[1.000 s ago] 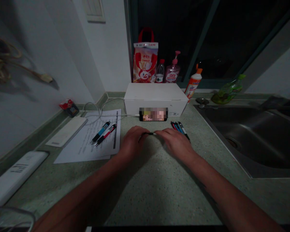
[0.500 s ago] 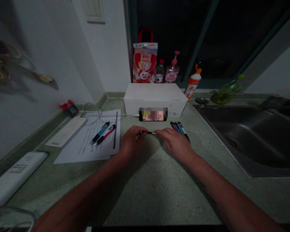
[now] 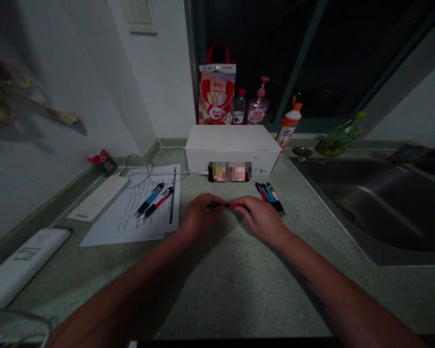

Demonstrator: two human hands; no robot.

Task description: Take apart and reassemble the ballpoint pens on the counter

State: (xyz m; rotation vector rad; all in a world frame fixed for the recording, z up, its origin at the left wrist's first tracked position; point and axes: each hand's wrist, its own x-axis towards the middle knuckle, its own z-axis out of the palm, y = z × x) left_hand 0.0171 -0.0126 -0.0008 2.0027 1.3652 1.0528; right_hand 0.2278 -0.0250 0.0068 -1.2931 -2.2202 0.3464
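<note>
Both hands meet over the middle of the counter, in front of the phone (image 3: pixel 229 173). Between them is a pen (image 3: pixel 234 205) with black and red parts. My left hand (image 3: pixel 200 212) is closed on its dark left part, and my right hand (image 3: pixel 261 216) pinches the red part. Just right of my right hand lie several pens (image 3: pixel 270 195) side by side. Farther left, a blue pen (image 3: pixel 150 197) and a red pen (image 3: pixel 158 203) rest on printed paper (image 3: pixel 130 227).
A white box (image 3: pixel 234 140) stands behind the phone. White cables and a power strip (image 3: pixel 29 261) are at the left. The metal sink (image 3: pixel 395 203) is at the right. Bottles, among them an orange one (image 3: pixel 289 126), stand at the back.
The hands have come closer together and slightly nearer to me. A red part now shows between them, where a black and pale part showed before.
</note>
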